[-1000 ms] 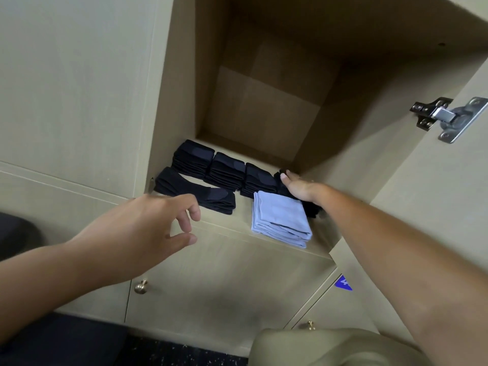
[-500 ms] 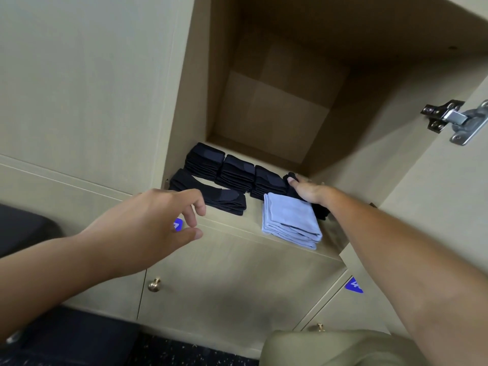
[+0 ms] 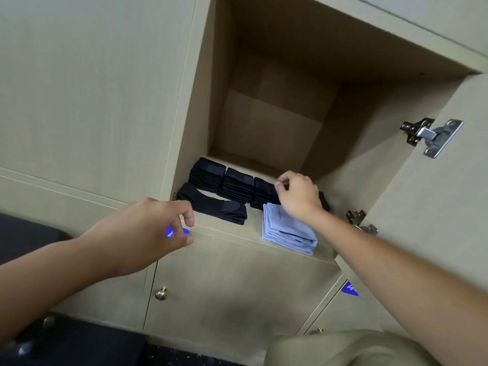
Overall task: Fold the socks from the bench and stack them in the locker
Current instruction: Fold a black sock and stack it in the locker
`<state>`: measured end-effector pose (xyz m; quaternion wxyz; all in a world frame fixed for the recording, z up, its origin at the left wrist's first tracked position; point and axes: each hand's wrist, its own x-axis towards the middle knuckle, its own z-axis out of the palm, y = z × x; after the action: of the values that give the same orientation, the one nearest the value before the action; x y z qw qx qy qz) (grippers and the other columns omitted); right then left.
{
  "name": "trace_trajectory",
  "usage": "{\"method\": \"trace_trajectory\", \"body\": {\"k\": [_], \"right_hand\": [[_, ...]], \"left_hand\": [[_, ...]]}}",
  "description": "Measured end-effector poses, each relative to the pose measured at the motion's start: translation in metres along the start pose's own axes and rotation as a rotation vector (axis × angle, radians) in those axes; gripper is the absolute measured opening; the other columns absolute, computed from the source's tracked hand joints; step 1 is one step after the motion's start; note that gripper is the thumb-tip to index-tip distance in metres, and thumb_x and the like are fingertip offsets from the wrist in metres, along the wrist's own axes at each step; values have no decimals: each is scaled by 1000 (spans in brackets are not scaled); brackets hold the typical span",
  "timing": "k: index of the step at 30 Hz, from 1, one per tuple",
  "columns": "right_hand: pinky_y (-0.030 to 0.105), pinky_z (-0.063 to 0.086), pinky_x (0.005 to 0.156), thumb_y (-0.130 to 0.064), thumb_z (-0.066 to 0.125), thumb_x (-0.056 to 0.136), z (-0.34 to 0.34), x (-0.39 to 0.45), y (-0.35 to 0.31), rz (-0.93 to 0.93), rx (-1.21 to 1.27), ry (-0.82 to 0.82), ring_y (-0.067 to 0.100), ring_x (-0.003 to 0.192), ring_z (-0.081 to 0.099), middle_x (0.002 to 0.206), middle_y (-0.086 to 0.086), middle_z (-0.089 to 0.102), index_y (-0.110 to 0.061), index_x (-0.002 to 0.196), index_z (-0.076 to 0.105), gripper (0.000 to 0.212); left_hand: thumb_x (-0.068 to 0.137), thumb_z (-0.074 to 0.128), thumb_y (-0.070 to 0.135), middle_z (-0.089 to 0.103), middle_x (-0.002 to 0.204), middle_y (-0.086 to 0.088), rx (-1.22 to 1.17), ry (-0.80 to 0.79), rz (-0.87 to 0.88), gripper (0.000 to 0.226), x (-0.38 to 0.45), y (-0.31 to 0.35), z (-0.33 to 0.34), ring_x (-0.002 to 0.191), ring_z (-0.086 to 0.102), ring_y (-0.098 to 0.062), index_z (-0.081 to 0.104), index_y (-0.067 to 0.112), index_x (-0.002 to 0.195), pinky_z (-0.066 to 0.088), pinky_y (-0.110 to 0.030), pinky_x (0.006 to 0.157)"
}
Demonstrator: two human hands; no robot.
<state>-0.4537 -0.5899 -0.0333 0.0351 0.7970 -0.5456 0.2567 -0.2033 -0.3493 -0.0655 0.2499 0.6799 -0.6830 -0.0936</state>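
The right hand (image 3: 297, 194) has lifted off the rightmost dark sock stack (image 3: 264, 192) and now hovers above it with fingers curled, holding nothing, while the left hand (image 3: 137, 233) stays loosely curled and empty before the locker (image 3: 343, 249) edge. A long dark sock pair (image 3: 214, 207) and a blue folded pile (image 3: 287, 229) lie in front of the stacks; the open door (image 3: 433, 207) with its hinge (image 3: 430, 136) stands at the right.

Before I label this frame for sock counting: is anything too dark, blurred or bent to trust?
Head view: the black sock stacks merge into dark masses, so layers are hard to count; the blue socks show clear folds; the locker interior is shadowed toward its back and right wall; wide-angle distortion tilts the cabinet lines; the right hand hides the rightmost black stack.
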Motion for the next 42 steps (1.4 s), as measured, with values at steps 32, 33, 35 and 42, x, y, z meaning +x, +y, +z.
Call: {"method": "trace_trajectory", "body": {"k": [32, 33, 35, 42], "right_hand": [[40, 54, 84, -39, 55, 99, 32, -131, -178, -615, 354, -442, 11, 92, 60, 96, -16, 60, -30, 105, 62, 13], [39, 54, 84, -40, 56, 99, 33, -131, -182, -619, 368, -464, 10, 92, 61, 97, -16, 61, -31, 105, 62, 13], [39, 55, 84, -43, 58, 98, 35, -133, -193, -627, 386, -497, 11, 90, 62, 96, -15, 63, -32, 104, 63, 13], [36, 53, 86, -44, 60, 96, 41, -140, -236, -671, 422, -566, 13, 89, 62, 89, -15, 65, -30, 104, 65, 17]], "left_hand": [[90, 72, 44, 70, 90, 17, 89, 103, -345, 14, -60, -71, -82, 77, 67, -6, 66, 33, 94, 53, -32, 77], [90, 73, 42, 70, 90, 16, 83, 127, -359, 15, -66, -77, -87, 76, 68, -7, 67, 30, 96, 52, -31, 76], [90, 75, 37, 70, 91, 14, 85, 165, -393, 19, -76, -89, -99, 76, 68, -9, 69, 23, 101, 51, -28, 75], [89, 78, 35, 71, 105, 3, 146, 125, -567, 29, -126, -134, -124, 86, 62, -5, 70, 16, 109, 47, -22, 81]]}}
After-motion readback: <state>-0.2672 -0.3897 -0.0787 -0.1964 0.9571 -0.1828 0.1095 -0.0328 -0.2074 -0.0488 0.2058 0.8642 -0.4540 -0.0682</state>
